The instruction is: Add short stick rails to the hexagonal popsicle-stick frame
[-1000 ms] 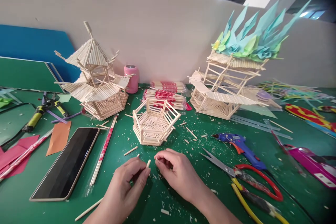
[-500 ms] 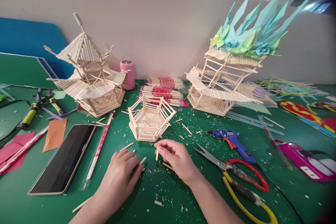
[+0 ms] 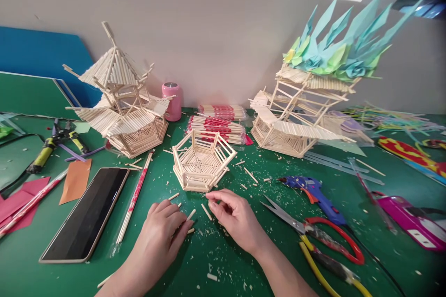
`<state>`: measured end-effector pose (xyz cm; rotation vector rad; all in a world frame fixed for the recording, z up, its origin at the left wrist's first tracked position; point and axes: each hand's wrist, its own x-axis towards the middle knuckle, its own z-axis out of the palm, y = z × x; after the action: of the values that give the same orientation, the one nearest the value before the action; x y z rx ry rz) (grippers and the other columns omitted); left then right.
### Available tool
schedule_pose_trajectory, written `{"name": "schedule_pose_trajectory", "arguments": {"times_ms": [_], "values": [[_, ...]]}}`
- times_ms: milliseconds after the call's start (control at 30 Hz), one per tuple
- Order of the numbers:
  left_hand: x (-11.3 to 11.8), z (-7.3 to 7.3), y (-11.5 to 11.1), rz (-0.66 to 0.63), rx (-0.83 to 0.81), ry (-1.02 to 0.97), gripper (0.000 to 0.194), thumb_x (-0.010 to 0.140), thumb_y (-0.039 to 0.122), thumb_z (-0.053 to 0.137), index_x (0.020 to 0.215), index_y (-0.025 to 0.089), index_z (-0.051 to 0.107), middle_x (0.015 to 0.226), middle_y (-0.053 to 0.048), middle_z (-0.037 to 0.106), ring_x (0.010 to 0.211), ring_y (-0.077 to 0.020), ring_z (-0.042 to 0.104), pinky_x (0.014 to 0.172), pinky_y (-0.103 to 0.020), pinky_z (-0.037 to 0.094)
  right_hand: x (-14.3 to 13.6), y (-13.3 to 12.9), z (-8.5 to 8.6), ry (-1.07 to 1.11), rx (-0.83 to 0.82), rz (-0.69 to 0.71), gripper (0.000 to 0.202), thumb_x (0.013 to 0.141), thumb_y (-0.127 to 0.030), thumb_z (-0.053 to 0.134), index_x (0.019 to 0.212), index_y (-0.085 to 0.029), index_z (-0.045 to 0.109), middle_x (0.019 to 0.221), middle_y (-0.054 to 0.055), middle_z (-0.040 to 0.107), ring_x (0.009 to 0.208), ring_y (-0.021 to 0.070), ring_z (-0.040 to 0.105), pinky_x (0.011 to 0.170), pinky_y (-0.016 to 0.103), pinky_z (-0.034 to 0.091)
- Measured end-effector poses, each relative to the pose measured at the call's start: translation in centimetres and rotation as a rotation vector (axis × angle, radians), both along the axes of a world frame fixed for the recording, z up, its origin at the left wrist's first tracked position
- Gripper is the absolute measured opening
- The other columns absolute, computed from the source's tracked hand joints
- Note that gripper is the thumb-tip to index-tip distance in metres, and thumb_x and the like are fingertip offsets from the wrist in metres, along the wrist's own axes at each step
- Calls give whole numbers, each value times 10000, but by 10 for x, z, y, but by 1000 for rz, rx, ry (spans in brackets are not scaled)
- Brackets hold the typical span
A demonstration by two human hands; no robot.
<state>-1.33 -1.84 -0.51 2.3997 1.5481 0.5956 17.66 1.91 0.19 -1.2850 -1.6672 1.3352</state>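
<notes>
My left hand (image 3: 163, 229) rests low over the table with fingers curled, and a short wooden stick (image 3: 191, 215) pokes out between thumb and forefinger. Another stick piece lies under its thumb. My right hand (image 3: 235, 218) hovers with thumb and forefinger slightly apart and nothing visible between them. Just left of its thumb, a short stick piece (image 3: 206, 212) lies slanted on the table. Beyond both hands stands a small hexagonal stick frame (image 3: 204, 181), with a woven-looking floor and railed sides; my right fingertips are close to its near edge.
Stick pagodas stand at left (image 3: 120, 120) and right (image 3: 292, 125), the right one topped with paper leaves. A blue glue gun (image 3: 315, 192), scissors (image 3: 313, 229) and a phone (image 3: 87, 213) lie around. Bundled sticks (image 3: 218, 127) and a pink jar (image 3: 172, 102) are behind; scraps litter the green table.
The short stick held upright in my right fingers is now lying on the table, and those fingers have parted. My left hand keeps its pose; the view has shifted slightly.
</notes>
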Motion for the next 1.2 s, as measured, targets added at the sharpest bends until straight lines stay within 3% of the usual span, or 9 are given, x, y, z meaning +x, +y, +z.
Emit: {"name": "schedule_pose_trajectory", "arguments": {"times_ms": [233, 367, 433, 633, 733, 867, 1000, 1133, 1200], "values": [[11, 9, 0, -22, 67, -45, 322, 881, 211, 405, 585, 173, 525, 566, -21, 524, 576, -170, 462, 555, -291, 328, -16, -12, 1, 205, -99, 54, 212, 792, -361, 582, 836, -163, 643, 692, -3, 546, 614, 117, 481, 571, 232, 405], [12, 14, 0, -45, 75, -58, 290, 873, 211, 407, 632, 180, 566, 603, -27, 563, 598, -172, 497, 569, -294, 348, -21, -15, 1, 282, -57, 9, 208, 812, -360, 570, 745, -169, 619, 669, -19, 501, 593, 98, 432, 548, 210, 368], [0, 19, 6, -35, 55, 0, 278, 875, 266, 410, 690, 194, 604, 635, -28, 598, 623, -178, 531, 573, -295, 369, -19, -13, 3, 309, -82, -40, 230, 844, -385, 528, 761, -178, 585, 650, -28, 485, 567, 89, 398, 526, 204, 346], [-74, 28, 62, 411, 31, 308, 306, 879, 226, 371, 803, 126, 651, 833, -144, 649, 782, -276, 606, 685, -407, 445, -13, -10, 4, 327, -66, -48, 283, 885, -404, 459, 735, -174, 529, 679, -14, 503, 551, 84, 410, 544, 218, 355], [-92, 24, 87, 451, -91, 400, 215, 882, 240, 462, 977, 119, 613, 986, -118, 629, 868, -247, 608, 736, -427, 484, -14, -12, 1, 294, -63, -29, 270, 887, -403, 455, 763, -175, 531, 711, -3, 526, 568, 90, 431, 555, 221, 370], [-93, 17, 103, 456, -222, 446, 319, 851, 280, 553, 1149, 174, 522, 1161, -82, 563, 956, -214, 591, 778, -409, 503, -14, -12, -2, 270, -66, -36, 272, 884, -416, 453, 772, -179, 527, 691, -11, 523, 569, 91, 426, 541, 213, 366], [-91, 23, 104, 472, -224, 418, 295, 853, 272, 546, 1127, 162, 540, 1139, -93, 575, 951, -224, 593, 776, -414, 500, -14, -12, -3, 262, -70, -30, 274, 883, -419, 453, 770, -180, 526, 681, -11, 531, 565, 91, 425, 540, 217, 363], [-75, 42, 81, 500, -153, 296, 224, 839, 211, 452, 771, 102, 636, 830, -161, 626, 869, -340, 605, 694, -433, 459, -12, -11, 3, 268, -55, -39, 262, 868, -406, 482, 769, -175, 554, 712, 1, 560, 577, 92, 454, 552, 220, 375], [-57, 49, 61, 474, -157, 174, 204, 815, 260, 450, 787, 145, 616, 789, -97, 627, 763, -267, 612, 640, -359, 454, -12, -11, 6, 288, -74, -35, 262, 842, -410, 520, 747, -172, 572, 691, -1, 565, 569, 91, 460, 545, 218, 376]]}}
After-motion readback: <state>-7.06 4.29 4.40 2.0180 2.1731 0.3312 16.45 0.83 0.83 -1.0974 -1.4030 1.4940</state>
